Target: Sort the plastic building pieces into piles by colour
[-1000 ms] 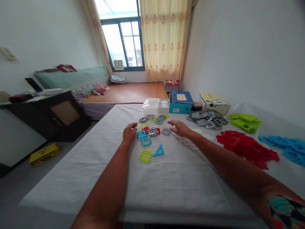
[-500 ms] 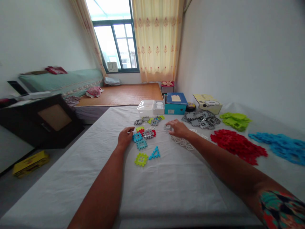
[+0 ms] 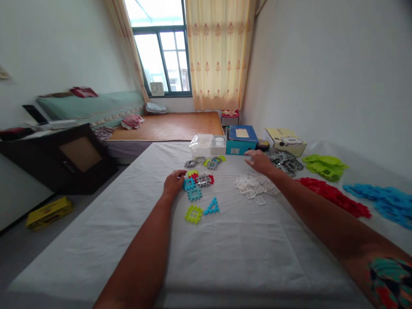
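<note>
My left hand [image 3: 174, 183] rests on the cloth with curled fingers, against the left side of a small cluster of toothed plastic building pieces. What its fingers hold, if anything, is hidden. In that cluster lie blue square pieces [image 3: 189, 184], a grey piece [image 3: 203, 180] and some red and green ones. My right hand [image 3: 260, 162] is open above the table, fingers stretched to the left, beside the grey piece pile [image 3: 286, 164]. Below it spreads a heap of white lattice pieces [image 3: 254, 185]. Nearer me lie a green square piece [image 3: 193, 214] and a blue triangle piece [image 3: 212, 206].
Piles of red pieces [image 3: 336, 198], green pieces [image 3: 325, 166] and blue pieces [image 3: 383, 201] lie at the right, partly behind my right forearm. A clear plastic box [image 3: 201, 146], a teal box [image 3: 236, 148] and a yellow box [image 3: 286, 141] stand along the back.
My right hand has moved right and away from the white pieces towards the grey pile, uncovering the white heap. My left hand stays beside the cluster. The view has shifted slightly.
</note>
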The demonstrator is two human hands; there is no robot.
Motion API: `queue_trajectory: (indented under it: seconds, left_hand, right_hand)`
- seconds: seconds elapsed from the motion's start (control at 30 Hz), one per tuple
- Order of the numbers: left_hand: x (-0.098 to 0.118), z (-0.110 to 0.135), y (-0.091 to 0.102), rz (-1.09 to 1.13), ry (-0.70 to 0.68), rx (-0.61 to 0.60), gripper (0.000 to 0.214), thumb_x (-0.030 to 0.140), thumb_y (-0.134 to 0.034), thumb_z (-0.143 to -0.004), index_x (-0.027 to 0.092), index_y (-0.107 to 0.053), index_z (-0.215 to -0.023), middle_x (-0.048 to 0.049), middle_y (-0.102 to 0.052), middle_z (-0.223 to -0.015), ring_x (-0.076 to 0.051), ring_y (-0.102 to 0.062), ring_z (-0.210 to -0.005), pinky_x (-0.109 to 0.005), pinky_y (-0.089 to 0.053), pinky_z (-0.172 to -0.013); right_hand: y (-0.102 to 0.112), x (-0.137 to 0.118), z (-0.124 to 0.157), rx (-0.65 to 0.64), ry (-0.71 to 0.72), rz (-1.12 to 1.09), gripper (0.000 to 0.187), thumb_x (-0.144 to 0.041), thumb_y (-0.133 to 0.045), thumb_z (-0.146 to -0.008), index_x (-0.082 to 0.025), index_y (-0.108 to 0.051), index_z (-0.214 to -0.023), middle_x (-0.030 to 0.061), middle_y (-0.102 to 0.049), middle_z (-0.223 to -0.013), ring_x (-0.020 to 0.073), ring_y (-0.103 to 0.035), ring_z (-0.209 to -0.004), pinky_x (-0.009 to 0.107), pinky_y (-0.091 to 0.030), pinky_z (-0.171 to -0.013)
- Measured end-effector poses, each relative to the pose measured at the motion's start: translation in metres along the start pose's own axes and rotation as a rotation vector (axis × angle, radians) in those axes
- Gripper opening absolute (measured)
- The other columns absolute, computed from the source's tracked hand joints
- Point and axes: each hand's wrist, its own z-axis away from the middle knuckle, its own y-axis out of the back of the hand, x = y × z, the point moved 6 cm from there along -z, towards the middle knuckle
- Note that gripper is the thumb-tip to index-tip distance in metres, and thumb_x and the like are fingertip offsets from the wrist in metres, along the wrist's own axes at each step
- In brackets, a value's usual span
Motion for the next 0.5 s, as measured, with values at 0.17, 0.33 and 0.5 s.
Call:
queue_trajectory:
  seconds: [0.17, 0.33, 0.5]
  left_hand:
    - [0.000, 0.003, 0.000, -0.020, 0.010, -0.007, 0.033, 0.016, -0.048, -0.080, 0.023, -0.070, -0.103, -0.0020, -0.073, -0.101, -0.017, -0.067, -0.090, -0.030, -0.052, -0.087]
    - [0.000, 0.003, 0.000, -0.009, 0.009, -0.014, 0.032, 0.016, -0.048, -0.081, 0.022, -0.070, -0.103, -0.0019, -0.073, -0.099, -0.017, -0.067, -0.090, -0.029, -0.052, -0.087]
    - [0.002, 0.003, 0.001, -0.019, 0.009, -0.021, 0.032, 0.016, -0.049, -0.080, 0.022, -0.070, -0.103, -0.0022, -0.073, -0.101, -0.017, -0.067, -0.089, -0.030, -0.052, -0.086]
  right_hand:
    - [-0.035, -0.148, 0.016, -0.136, 0.484, -0.297, 0.045, -0.037, -0.066, -0.082, -0.019, -0.061, -0.123, 0.0110, -0.061, -0.127, 0.0252, -0.051, -0.117, 0.040, -0.041, -0.099]
    - [-0.052, -0.193, 0.016, -0.183, 0.508, -0.269, 0.052, -0.035, -0.067, -0.081, -0.017, -0.056, -0.128, 0.0123, -0.059, -0.129, 0.0264, -0.051, -0.117, 0.039, -0.041, -0.099]
    - [-0.042, -0.180, 0.009, -0.154, 0.422, -0.297, 0.049, -0.042, -0.066, -0.081, -0.015, -0.061, -0.121, 0.0128, -0.065, -0.113, 0.0231, -0.060, -0.103, 0.032, -0.045, -0.091]
